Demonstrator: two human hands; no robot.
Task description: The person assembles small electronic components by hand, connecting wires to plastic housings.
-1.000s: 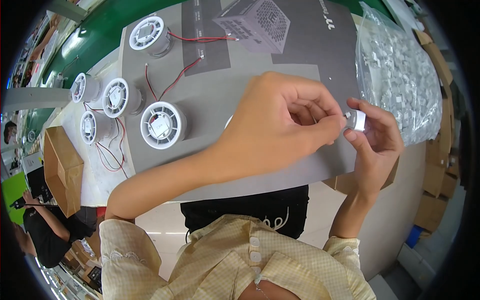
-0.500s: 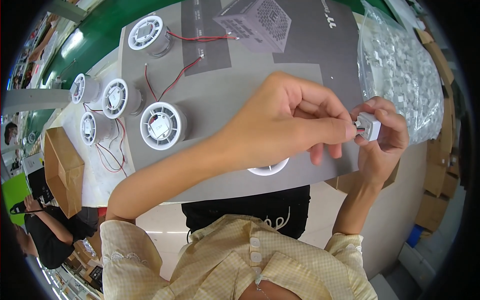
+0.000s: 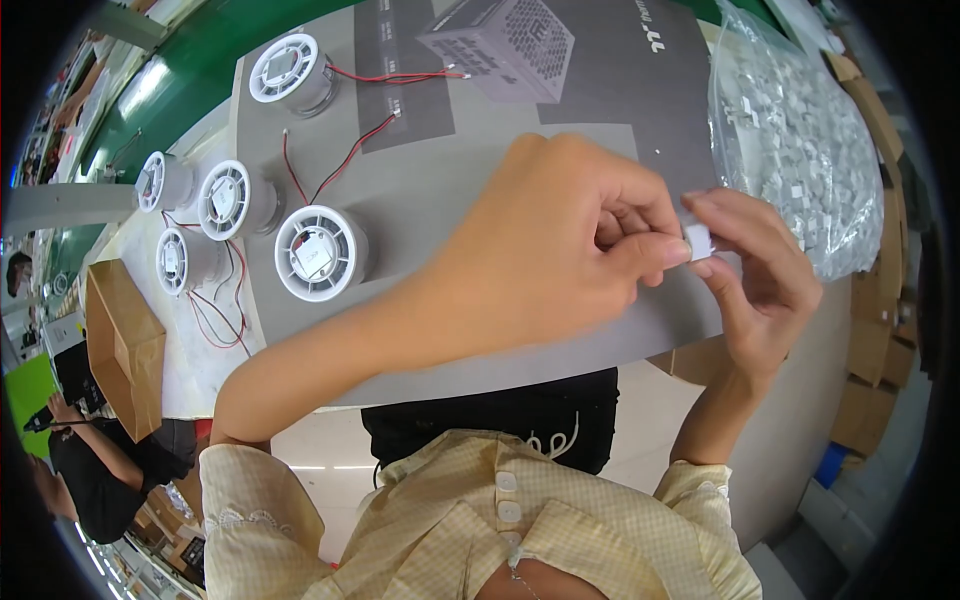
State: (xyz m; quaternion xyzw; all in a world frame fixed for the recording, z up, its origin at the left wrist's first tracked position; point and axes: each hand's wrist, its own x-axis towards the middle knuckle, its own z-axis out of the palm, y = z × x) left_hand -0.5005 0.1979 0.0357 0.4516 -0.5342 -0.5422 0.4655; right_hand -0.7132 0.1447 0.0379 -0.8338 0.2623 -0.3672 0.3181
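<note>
A small white plastic box (image 3: 699, 241) is held between my two hands over the right side of the table. My left hand (image 3: 590, 235) pinches its left edge with thumb and fingertips. The thumb and fingers of my right hand (image 3: 765, 265) close around it from the other side. Its wires do not show now. To the left of my left arm stands a white round fan-like unit (image 3: 321, 254) with a spoked face and a square white piece at its centre. A red and black wire pair (image 3: 345, 165) runs up from it.
More such units stand at the far left, including one (image 3: 284, 75) at the back and another (image 3: 228, 200) near the table's left edge. A clear bag (image 3: 800, 150) of small white parts lies at the right. An open cardboard box (image 3: 125, 345) stands at the left.
The white box has moved slightly left and turned, hiding its wires. My left hand now pinches its edge, and the fingers of my right hand have stretched out more.
</note>
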